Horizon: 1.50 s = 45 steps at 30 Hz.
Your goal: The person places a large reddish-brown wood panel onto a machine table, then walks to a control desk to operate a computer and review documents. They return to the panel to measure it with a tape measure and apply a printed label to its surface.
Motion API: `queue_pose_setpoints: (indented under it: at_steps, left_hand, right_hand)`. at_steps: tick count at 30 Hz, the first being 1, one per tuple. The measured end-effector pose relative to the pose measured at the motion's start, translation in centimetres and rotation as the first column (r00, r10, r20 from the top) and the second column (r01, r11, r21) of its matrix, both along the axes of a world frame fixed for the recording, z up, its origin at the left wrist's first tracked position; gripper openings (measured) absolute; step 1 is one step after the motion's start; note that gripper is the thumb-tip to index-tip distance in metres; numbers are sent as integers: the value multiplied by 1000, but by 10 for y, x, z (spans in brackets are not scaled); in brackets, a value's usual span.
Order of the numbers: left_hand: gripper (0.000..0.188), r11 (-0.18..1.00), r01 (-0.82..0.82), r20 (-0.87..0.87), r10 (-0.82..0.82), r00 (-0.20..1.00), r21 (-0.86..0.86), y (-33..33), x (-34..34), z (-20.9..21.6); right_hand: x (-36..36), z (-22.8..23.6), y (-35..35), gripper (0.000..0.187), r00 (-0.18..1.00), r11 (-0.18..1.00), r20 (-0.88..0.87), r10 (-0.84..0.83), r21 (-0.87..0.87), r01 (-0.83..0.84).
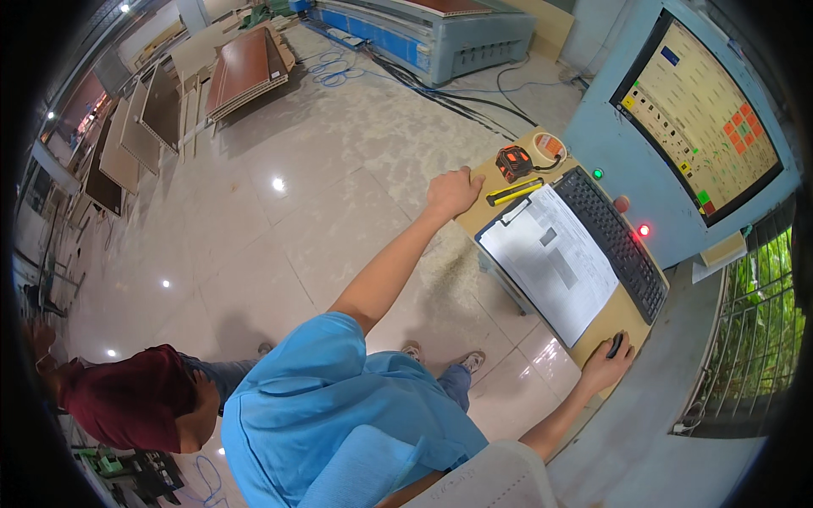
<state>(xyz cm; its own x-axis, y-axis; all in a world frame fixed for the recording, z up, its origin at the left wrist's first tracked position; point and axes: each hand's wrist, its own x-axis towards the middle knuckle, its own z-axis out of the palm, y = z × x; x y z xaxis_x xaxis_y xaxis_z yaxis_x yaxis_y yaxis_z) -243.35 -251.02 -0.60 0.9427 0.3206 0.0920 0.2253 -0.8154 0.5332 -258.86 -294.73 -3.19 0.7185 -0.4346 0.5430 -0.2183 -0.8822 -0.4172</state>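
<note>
My left hand (455,193) is closed on the far left corner of a wooden shelf (472,218), its fingers curled at the edge. My right hand (606,362) lies over a black computer mouse (616,345) at the shelf's near right end. Between my hands a clipboard with printed sheets (555,262) lies flat. A black keyboard (611,241) runs along the cabinet side. Close to my left hand are a yellow and black utility knife (514,192), an orange and black tape measure (513,162) and a roll of tape (549,147).
A blue-grey control cabinet with a lit screen (699,118) rises behind the keyboard, with a green light (598,173) and a red light (644,229). A person in a dark red cap (127,398) stands at left. Stacked panels (246,72), cables (440,102) and a large machine (474,46) are farther off.
</note>
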Motion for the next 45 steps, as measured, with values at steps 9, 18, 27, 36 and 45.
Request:
queue_pose_setpoints:
  at_steps: [9,18,27,36,45]
  left_hand:
    - [52,1000,9,10,-9,1000,-2,1,-3,2]
    - [52,1000,-1,16,1,1000,3,0,-2,1]
    - [53,1000,9,27,-9,1000,1,1,-3,1]
    - [53,1000,14,12,-14,1000,-9,1,-4,3]
    - [54,999,28,7,-28,1000,-26,1,-6,6]
  right_hand:
    - [0,-2,0,40,1000,1000,-7,-18,-18,18]
    - [1,-5,-3,40,1000,999,8,-6,-35,7]
    - [1,-4,-2,40,1000,1000,7,3,-16,-2]
    - [2,-8,-6,41,1000,999,15,7,-38,-7]
    - [3,-8,-6,40,1000,999,3,-4,-54,4]
